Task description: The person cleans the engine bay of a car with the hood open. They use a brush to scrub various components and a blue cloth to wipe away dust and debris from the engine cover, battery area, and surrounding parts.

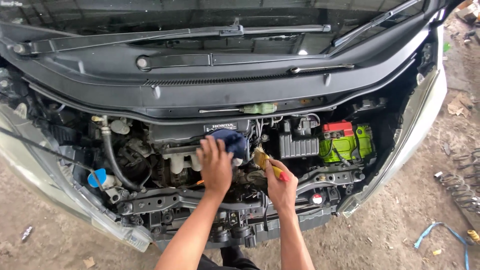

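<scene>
We see the left hand (216, 167) spread flat, fingers splayed, over a blue rag (231, 141) that lies on the engine (175, 162), just under the fingertips and sticking out to their right. The right hand (281, 187) is closed around the handle of a brush (265, 162), whose pale bristles point up and left, near the rag, apart from it.

Both hands work inside an open engine bay (240, 200). A green battery (347, 145) with a red cap sits well to the right, and a screwdriver (245, 108) with a green handle lies on the cowl above. Below the wipers (175, 34) the windscreen is cut off. The ground (400, 220) is bare dirt, with coil springs (462, 187) at the right edge.

We cannot tell what the brush bristles touch; the parts beneath both hands are hidden.
</scene>
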